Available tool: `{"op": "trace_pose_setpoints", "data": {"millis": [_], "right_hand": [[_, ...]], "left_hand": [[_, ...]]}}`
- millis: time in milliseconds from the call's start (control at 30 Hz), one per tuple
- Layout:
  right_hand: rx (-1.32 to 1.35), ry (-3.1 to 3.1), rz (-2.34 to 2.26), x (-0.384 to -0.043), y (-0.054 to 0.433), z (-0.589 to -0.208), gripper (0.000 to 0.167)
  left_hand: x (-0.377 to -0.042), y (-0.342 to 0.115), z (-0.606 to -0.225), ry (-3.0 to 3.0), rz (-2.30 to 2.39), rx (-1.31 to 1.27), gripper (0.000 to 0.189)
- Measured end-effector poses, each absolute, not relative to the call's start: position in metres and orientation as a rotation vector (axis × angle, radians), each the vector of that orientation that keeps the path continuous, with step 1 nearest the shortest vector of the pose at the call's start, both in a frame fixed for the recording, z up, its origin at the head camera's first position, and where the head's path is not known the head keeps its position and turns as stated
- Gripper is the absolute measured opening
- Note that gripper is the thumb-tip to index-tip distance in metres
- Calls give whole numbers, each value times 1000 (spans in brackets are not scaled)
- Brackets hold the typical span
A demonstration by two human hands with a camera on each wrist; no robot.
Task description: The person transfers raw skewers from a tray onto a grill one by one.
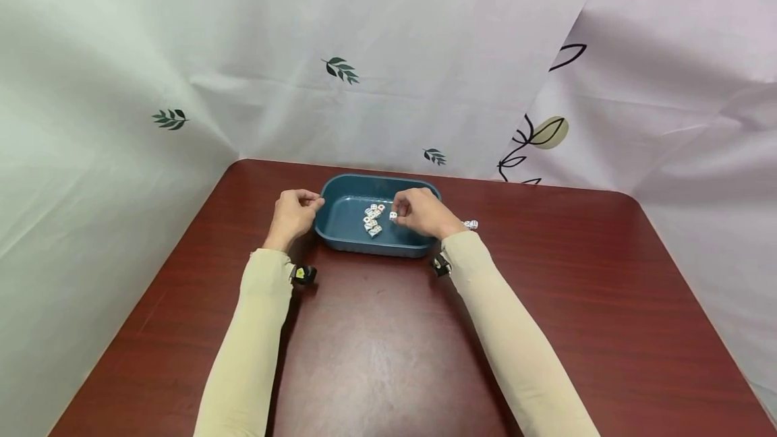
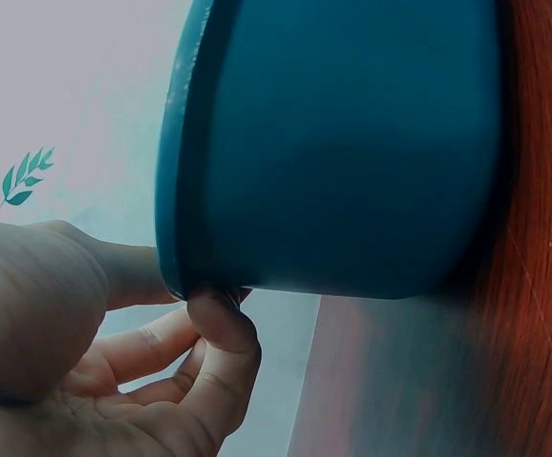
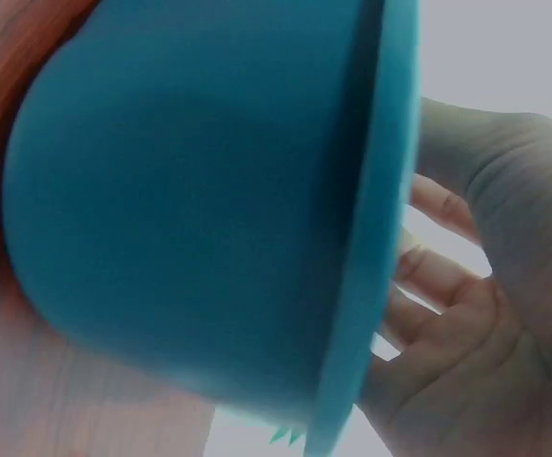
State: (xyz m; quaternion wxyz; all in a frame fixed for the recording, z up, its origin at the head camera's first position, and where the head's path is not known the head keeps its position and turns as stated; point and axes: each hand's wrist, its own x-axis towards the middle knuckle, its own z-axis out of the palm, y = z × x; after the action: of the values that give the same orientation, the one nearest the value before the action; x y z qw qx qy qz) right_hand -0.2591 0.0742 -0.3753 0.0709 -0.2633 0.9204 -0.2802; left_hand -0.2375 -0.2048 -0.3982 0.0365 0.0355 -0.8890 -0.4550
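A blue rectangular plastic basin (image 1: 346,246) with rounded corners stands near the back of the table. Several white dice (image 1: 373,220) lie in a loose cluster on its bottom. At the basin's left end, my left hand (image 1: 293,218) pinches the rim; the left wrist view shows its curled fingers (image 2: 224,328) at the rim's edge. My right hand (image 1: 425,211) reaches over the right end and holds one white die (image 1: 393,216) between thumb and fingertips, above the basin's bottom. In the right wrist view, the basin's wall (image 3: 190,219) hides these fingertips and the die.
A few more white dice (image 1: 472,224) lie on the table just right of the basin, partly hidden by my right wrist. The dark red wooden table (image 1: 364,329) meets a white curtain (image 1: 388,106) with leaf prints at the back and sides.
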Motion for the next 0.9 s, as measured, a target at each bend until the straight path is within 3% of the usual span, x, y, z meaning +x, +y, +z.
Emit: {"op": "trace_pose_setpoints", "data": {"millis": [900], "right_hand": [[-778, 2815, -1027, -244, 138, -365, 7]], "left_hand": [[-240, -206, -400, -2726, -1415, 113, 27]]}}
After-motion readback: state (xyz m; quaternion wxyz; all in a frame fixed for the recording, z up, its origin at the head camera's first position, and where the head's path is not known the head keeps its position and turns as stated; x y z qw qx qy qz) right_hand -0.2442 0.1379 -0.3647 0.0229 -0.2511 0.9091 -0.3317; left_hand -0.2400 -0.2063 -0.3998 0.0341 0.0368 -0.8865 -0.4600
